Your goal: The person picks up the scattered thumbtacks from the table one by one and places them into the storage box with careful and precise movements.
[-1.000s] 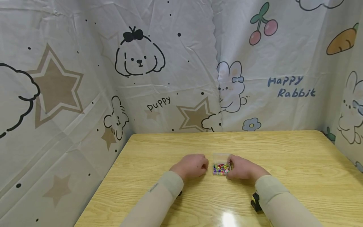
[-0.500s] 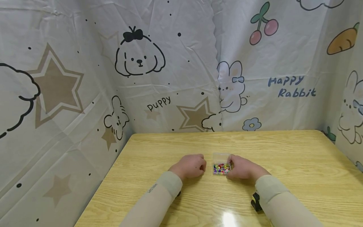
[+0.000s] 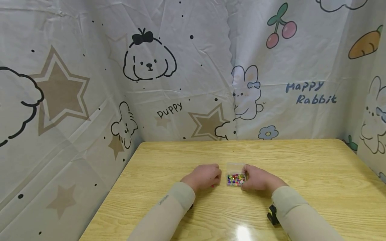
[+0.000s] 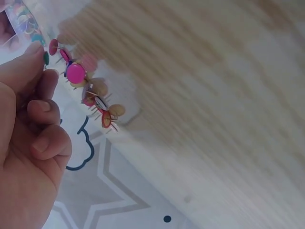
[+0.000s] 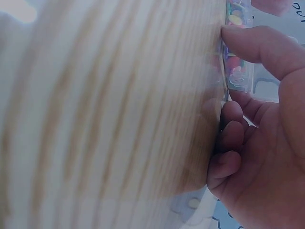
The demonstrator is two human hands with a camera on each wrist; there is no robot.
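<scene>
My right hand (image 3: 260, 177) grips the right side of a small clear plastic box (image 3: 227, 183), thumb at the front and other fingers behind. Inside lie many colourful thumbtacks (image 3: 236, 178); the clear lid (image 3: 235, 167) stands raised at the back. Just left of the box, my left hand (image 3: 203, 176) is low over the table with curled fingers. The left wrist view shows a green thumbtack (image 4: 46, 58) at its thumb and index fingertips. Beside these fingers a row of loose thumbtacks, one bright pink (image 4: 76, 73), lies on the tabletop. The right wrist view shows the thumb (image 5: 243, 42) against the box.
A wood-grain table (image 3: 301, 167) spreads around both hands. White cartoon-printed cloth (image 3: 193, 67) hangs behind it and along both sides. A dark wrist strap piece (image 3: 272, 215) shows under the right sleeve.
The left hand drew slightly left from the box, then came back a little to the right. A pink spot now shows beneath its fingers. The right hand and box stay put.
</scene>
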